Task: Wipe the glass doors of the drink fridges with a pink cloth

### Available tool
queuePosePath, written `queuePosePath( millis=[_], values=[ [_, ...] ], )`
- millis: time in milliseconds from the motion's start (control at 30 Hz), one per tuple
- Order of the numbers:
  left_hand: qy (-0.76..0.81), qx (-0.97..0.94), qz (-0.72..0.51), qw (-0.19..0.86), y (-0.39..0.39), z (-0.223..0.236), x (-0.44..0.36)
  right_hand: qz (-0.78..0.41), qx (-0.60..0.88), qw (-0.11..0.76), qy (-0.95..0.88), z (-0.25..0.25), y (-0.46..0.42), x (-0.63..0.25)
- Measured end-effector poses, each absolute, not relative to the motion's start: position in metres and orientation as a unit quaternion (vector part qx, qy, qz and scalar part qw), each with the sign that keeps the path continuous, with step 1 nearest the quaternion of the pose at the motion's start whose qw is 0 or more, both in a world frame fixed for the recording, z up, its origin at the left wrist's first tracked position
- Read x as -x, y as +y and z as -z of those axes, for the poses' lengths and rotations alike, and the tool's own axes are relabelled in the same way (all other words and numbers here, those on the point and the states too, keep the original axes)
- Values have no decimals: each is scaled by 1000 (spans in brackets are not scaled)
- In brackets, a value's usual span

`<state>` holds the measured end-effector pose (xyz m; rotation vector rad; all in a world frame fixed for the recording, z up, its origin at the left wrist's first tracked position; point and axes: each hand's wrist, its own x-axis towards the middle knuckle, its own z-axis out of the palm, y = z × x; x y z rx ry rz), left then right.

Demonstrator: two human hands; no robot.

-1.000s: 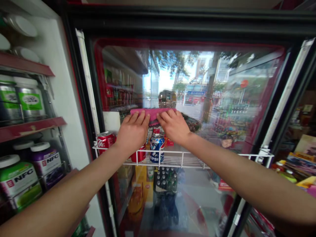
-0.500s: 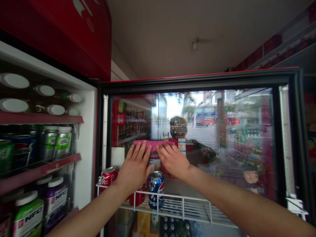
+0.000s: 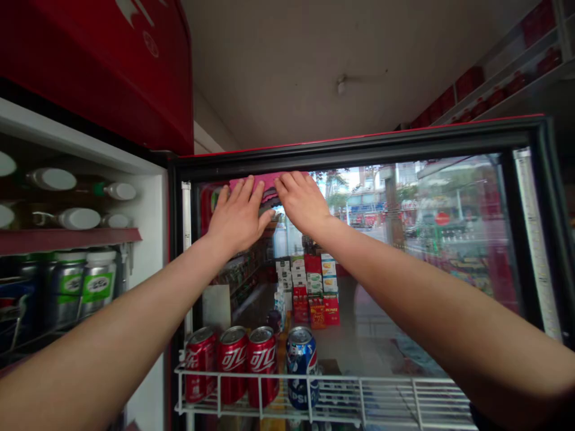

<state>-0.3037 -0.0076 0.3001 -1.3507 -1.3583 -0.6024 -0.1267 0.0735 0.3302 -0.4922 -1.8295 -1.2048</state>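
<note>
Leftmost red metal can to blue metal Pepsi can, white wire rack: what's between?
Two more red metal cans, side by side, then a gap before the blue metal Pepsi can, in the head view.

Left hand [image 3: 238, 211] and right hand [image 3: 303, 200] hide part of the pink cloth [image 3: 268, 179], white lettering [image 3: 144, 13] gets chopped up top.

Free glass [image 3: 453, 245] right of the hands [image 3: 236, 218]; black frame [image 3: 359, 151] just above; 4 cans [image 3: 263, 358] below
</note>
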Motion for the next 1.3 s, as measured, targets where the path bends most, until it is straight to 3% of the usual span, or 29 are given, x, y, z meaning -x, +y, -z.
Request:
queuePosePath(
  millis=[200,667,867,1300],
  values=[
    [-529,571,314,544,-3,-295,319,461,222,485,-709,-321,77,155],
    [-558,549,338,522,-9,-218,342,474,170,434,-747,-261,77,169],
    [-526,538,350,558,-9,-187,346,475,146,408,-766,-230,72,166],
    [-526,545,280,589,-36,-104,359,440,88,306,-840,-170,55,165]
  ],
)
